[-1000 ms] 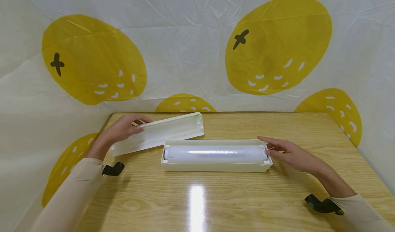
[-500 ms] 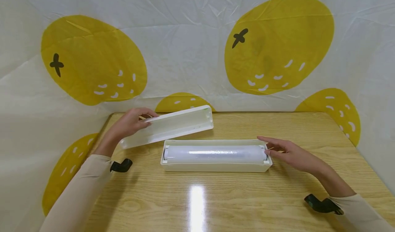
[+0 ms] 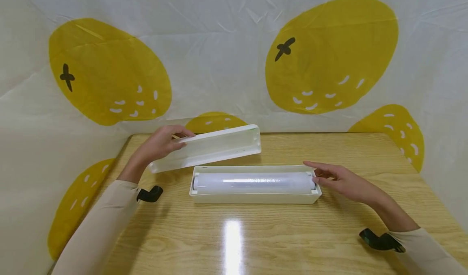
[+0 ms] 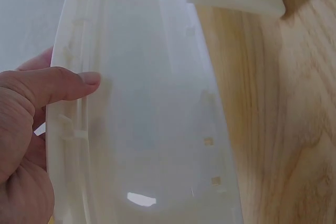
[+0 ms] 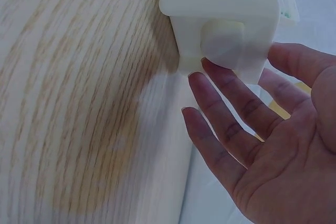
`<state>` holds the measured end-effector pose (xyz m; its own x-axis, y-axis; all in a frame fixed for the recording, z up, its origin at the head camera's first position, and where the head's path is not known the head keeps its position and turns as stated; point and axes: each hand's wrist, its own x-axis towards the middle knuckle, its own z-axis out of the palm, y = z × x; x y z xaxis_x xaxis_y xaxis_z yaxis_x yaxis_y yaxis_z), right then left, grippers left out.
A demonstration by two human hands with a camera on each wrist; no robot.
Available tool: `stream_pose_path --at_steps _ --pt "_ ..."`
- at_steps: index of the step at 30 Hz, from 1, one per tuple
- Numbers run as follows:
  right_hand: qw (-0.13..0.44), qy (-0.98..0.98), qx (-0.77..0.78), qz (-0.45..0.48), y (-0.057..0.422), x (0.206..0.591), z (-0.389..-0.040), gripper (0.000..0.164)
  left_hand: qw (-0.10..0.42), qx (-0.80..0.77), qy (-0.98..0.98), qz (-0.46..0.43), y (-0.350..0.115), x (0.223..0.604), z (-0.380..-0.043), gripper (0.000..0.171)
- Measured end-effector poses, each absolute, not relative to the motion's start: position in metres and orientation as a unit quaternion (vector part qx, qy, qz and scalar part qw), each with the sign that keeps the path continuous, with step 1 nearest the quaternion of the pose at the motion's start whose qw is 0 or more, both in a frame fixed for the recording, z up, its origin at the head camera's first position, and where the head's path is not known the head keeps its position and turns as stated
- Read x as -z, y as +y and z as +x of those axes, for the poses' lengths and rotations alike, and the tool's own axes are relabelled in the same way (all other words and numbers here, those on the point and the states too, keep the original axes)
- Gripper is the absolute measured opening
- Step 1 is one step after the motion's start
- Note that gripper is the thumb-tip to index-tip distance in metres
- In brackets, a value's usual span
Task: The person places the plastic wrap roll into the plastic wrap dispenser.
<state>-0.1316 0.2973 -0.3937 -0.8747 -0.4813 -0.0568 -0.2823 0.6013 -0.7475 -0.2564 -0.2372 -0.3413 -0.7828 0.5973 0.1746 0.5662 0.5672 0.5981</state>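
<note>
My left hand [image 3: 165,142] pinches the long edge of a whitish plastic lid [image 3: 219,148], hollow side toward me, tilted with its right end higher. In the left wrist view, the thumb lies over the rim of the lid [image 4: 152,98]. A long cream dispenser box [image 3: 256,199] stands below it on the table, with a shiny roll of cling film [image 3: 252,181] inside. My right hand [image 3: 345,180] is at the box's right end. Its fingers are spread and loosely bent in the right wrist view, the tips at the box's end wall [image 5: 194,30].
The wooden table [image 3: 183,238] has a bright light reflection near its front. Behind and to the left hangs a pale cloth [image 3: 219,72] printed with yellow fruit shapes. Dark wrist mounts [image 3: 150,194] stick out from both cuffs.
My left hand has carried the lid to the right and slightly up, so it hangs behind the box's left part. The right hand and the box have stayed put.
</note>
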Motion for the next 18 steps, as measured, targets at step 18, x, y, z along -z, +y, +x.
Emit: stream_pose_path --at_steps 18 --pt "0.104 0.880 0.404 -0.226 0.300 0.398 -0.131 0.050 0.034 -0.334 0.877 0.342 -0.206 0.334 -0.261 0.031"
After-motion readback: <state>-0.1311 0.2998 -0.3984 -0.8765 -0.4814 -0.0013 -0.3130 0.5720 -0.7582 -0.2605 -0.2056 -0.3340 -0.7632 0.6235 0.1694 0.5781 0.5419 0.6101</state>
